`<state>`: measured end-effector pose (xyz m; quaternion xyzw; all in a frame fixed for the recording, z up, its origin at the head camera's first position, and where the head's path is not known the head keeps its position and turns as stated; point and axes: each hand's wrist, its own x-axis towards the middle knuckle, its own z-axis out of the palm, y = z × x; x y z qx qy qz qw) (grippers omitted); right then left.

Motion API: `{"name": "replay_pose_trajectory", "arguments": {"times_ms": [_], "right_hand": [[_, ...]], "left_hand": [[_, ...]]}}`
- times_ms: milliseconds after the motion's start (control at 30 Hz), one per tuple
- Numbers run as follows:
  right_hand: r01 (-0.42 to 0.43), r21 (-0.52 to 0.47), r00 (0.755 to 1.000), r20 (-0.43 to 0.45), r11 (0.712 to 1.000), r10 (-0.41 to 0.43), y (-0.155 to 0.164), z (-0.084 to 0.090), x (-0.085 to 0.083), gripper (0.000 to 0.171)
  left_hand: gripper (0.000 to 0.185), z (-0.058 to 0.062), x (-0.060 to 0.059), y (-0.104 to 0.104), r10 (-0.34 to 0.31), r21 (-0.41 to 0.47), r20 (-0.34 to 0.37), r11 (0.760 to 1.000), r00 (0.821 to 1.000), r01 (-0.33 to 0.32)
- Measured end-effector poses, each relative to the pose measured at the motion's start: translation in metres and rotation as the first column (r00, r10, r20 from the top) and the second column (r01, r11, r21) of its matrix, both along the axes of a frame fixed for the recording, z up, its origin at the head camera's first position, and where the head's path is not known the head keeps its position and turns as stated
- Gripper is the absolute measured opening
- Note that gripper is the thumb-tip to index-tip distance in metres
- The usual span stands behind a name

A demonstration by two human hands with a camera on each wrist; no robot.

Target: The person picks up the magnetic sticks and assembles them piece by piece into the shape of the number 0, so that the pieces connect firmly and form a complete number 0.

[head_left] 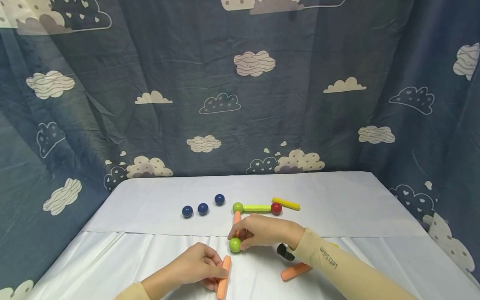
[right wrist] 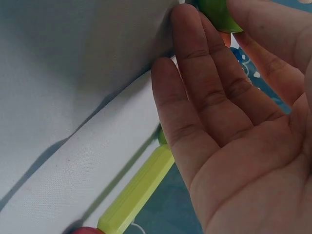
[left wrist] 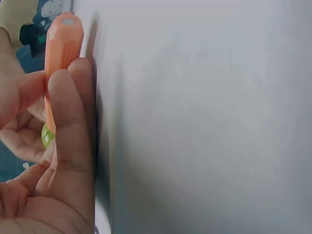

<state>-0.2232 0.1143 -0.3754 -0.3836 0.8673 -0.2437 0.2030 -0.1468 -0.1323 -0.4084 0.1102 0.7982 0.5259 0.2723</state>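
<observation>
**Two hands joining a stick and a ball on a white table**

The left hand [head_left: 195,266] pinches an orange stick [head_left: 223,277] near the front of the table [head_left: 150,200], fingers and thumb closed round its shaft. The right hand [head_left: 264,230] holds a green ball [head_left: 235,244] in its fingertips, just beyond the stick's far end, apart from it by a small gap. To join them well, I judge the stick's flat end should meet the ball squarely while the ball is held steady.

Behind the right hand another orange stick [head_left: 237,217] runs back to a second green ball [head_left: 238,207], which links to a lime stick [head_left: 257,208] and a red ball [head_left: 276,208]. A yellow stick [head_left: 286,203] lies beside that. Three dark blue balls [head_left: 203,208] sit to the left, well apart. A loose orange stick [head_left: 296,271] lies under the right forearm, where the sleeve could knock it.
</observation>
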Motion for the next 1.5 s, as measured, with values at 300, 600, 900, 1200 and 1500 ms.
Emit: {"name": "replay_pose_trajectory", "arguments": {"times_ms": [300,600,900,1200,1500], "right_hand": [[-0.017,0.000,0.999,-0.030,1.000,0.017,0.000,-0.001,0.000,0.032],[-0.014,0.000,1.000,-0.026,1.000,0.014,0.001,-0.001,0.000,0.032],[-0.017,-0.005,1.000,-0.018,1.000,0.017,0.001,0.001,0.001,0.031],[-0.023,-0.009,1.000,-0.019,1.000,0.023,0.001,0.001,0.001,0.030],[-0.024,-0.012,1.000,-0.014,1.000,0.024,0.001,0.001,-0.001,0.029]], "left_hand": [[0.015,-0.004,0.001,0.013,0.034,0.064,0.061,0.997,0.998,-0.038],[0.013,-0.006,0.000,0.021,0.038,0.078,0.078,0.996,0.996,-0.044],[0.014,-0.008,0.000,0.024,0.064,0.094,0.085,0.993,0.994,-0.072],[0.015,-0.008,-0.001,0.027,0.101,0.074,0.100,0.991,0.990,-0.108],[0.015,-0.009,-0.002,0.028,0.108,0.067,0.104,0.991,0.989,-0.115]]}}
